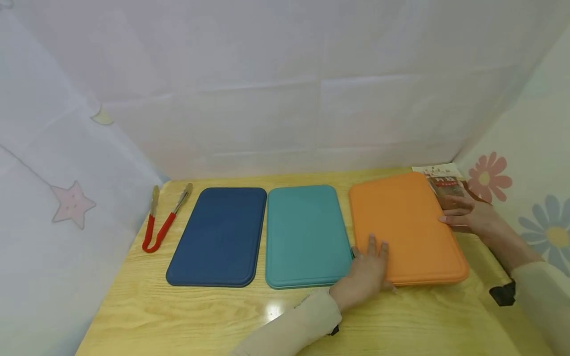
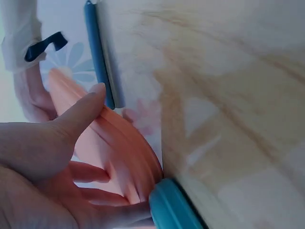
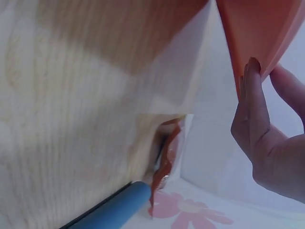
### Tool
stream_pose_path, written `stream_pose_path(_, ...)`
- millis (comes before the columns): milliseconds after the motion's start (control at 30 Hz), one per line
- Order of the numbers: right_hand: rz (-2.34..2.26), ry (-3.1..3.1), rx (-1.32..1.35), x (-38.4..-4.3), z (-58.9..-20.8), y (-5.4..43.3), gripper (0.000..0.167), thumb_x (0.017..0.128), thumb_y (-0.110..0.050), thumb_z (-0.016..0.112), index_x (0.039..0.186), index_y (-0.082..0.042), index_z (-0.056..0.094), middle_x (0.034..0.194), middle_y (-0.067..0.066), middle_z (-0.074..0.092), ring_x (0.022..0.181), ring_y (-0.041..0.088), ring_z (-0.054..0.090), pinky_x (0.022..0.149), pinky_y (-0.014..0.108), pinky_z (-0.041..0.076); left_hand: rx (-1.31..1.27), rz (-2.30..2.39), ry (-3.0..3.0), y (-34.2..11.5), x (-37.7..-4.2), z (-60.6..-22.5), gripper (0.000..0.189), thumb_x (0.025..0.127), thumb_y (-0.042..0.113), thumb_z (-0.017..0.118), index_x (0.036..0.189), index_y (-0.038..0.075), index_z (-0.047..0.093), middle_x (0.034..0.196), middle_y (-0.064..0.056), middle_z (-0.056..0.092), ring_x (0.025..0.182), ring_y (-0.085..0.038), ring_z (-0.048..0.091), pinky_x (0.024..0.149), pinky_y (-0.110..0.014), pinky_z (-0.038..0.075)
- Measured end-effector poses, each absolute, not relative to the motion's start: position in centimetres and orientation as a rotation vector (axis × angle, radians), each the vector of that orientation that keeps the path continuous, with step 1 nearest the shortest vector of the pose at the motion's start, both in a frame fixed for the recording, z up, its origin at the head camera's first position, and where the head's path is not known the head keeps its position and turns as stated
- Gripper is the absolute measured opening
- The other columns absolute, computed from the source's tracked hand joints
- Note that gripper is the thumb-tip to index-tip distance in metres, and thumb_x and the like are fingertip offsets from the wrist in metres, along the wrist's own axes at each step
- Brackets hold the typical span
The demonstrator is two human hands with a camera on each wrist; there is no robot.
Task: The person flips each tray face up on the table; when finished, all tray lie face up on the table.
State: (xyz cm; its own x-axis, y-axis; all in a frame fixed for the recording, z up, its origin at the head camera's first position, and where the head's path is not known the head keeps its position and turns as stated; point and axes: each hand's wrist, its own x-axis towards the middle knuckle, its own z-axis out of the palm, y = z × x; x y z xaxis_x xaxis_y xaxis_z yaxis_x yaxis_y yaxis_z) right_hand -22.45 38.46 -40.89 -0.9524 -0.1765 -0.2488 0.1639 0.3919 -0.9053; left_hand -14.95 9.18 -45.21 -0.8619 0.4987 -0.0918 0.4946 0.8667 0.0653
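Note:
An orange rectangular tray-like piece (image 1: 405, 227) with rounded corners lies tilted, its right side raised off the table. My right hand (image 1: 472, 215) pinches its right edge; in the right wrist view, finger and thumb (image 3: 286, 90) meet that edge. My left hand (image 1: 362, 277) grips the near left corner, with fingers spread over the top face and the thumb (image 2: 86, 107) along the rim. Close beside the left fingers sits the teal tray-like piece (image 1: 307, 237). A food packet (image 1: 445, 183) with a white top lies behind the right hand, partly hidden.
A navy blue tray-like piece (image 1: 218, 237) lies left of the teal one. Red-handled tongs (image 1: 160, 220) lie spread at the far left. Cloth walls (image 1: 267, 99) border the wooden table (image 1: 187, 316). A blue bar-shaped thing (image 3: 114, 207) shows near the packet.

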Motion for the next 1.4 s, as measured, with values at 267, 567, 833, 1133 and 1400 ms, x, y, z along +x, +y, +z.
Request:
stream_pose_path(267, -1.635, 2.304, -0.071, -22.0, -39.8, 38.5, 0.078, 0.097, -0.005, 0.058, 0.156, -0.007, 0.008, 0.101, -0.015, 0.064, 0.091, 0.005, 0.066, 0.076, 0.026, 0.056, 0.893, 0.283, 2.874, 8.1, -14.1, -45.0, 0.092, 0.08, 0.049, 0.073, 0.152, 0.013, 0.029, 0.15, -0.019, 0.034, 0.111, -0.018, 0.062, 0.096, -0.044, 0.047)
stream_pose_path(567, -1.834, 2.14, -0.198, -22.6, -36.3, 36.8, 0.048, 0.098, 0.0, 0.053, 0.137, -0.026, 0.048, 0.111, -0.01, 0.067, 0.098, 0.008, 0.065, 0.078, 0.029, 0.056, 0.841, 0.54, 2.865, 8.1, -13.1, -44.1, 0.088, 0.085, 0.022, 0.074, 0.155, 0.014, 0.02, 0.151, -0.02, 0.033, 0.074, -0.019, 0.068, 0.087, -0.041, 0.052)
stream_pose_path(833, -1.862, 2.037, -0.17, -23.0, -34.3, 34.3, 0.07, 0.101, -0.005, 0.05, 0.155, -0.006, 0.007, 0.121, -0.013, 0.061, 0.105, 0.012, 0.065, 0.082, 0.035, 0.056, 0.836, 0.821, 2.851, 8.2, -12.3, -44.3, 0.095, 0.083, 0.011, 0.074, 0.156, 0.015, 0.013, 0.15, -0.021, 0.033, 0.103, -0.029, 0.062, 0.058, -0.019, 0.051)
stream_pose_path(1133, -1.815, 2.134, -0.075, -23.4, -32.3, 31.2, 0.071, 0.098, -0.015, 0.057, 0.156, -0.013, 0.016, 0.107, -0.01, 0.063, 0.096, 0.009, 0.065, 0.077, 0.028, 0.056, 1.013, 1.037, 2.813, 8.0, -12.1, -44.4, 0.106, 0.086, 0.005, 0.07, 0.155, 0.018, -0.008, 0.151, -0.027, 0.028, 0.076, -0.005, 0.061, 0.047, -0.006, 0.038)
stream_pose_path(1400, -1.91, 2.073, -0.123, -23.8, -31.7, 28.1, 0.073, 0.096, -0.009, 0.06, 0.155, -0.007, 0.016, 0.102, -0.004, 0.065, 0.093, 0.013, 0.066, 0.076, 0.031, 0.057, 1.195, 1.284, 2.899, 7.7, -12.2, -43.1, 0.098, 0.087, 0.009, 0.068, 0.155, 0.01, -0.002, 0.15, -0.025, 0.032, 0.081, -0.007, 0.064, 0.05, -0.003, 0.038)
